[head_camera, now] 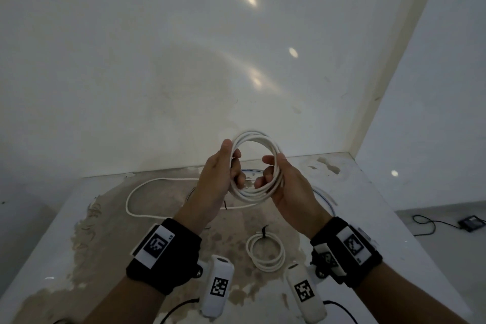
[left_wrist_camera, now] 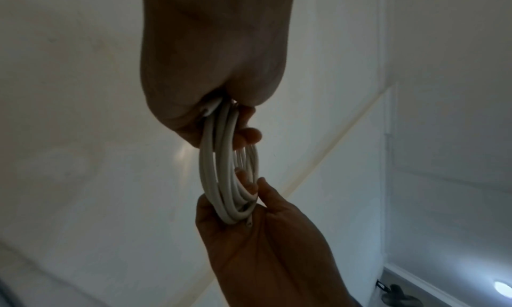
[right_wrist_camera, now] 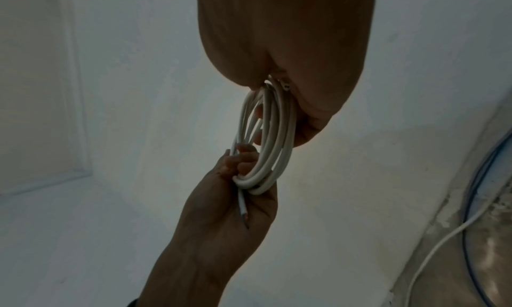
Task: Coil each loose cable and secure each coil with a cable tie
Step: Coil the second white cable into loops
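Note:
A white cable coil [head_camera: 256, 166] of several loops is held up above the table between both hands. My left hand [head_camera: 223, 168] grips the coil's left side, thumb on top and fingers curled through the ring. My right hand [head_camera: 278, 179] grips its right side the same way. The left wrist view shows the coil [left_wrist_camera: 227, 171] edge-on, with a cut end by the right palm [left_wrist_camera: 249, 224]. In the right wrist view the coil [right_wrist_camera: 266, 141] shows a short cut end lying against the left palm [right_wrist_camera: 241, 204]. A thin black cable tie [head_camera: 225, 204] hangs below my left hand.
A smaller white coil [head_camera: 265, 251] bound with a black tie [head_camera: 263, 232] lies on the stained table [head_camera: 110, 218]. A loose white cable [head_camera: 147, 192] and a blue cable [head_camera: 326, 198] lie behind the hands. A white wall [head_camera: 184, 60] stands at the table's back edge. A black device [head_camera: 472, 223] sits on the floor at right.

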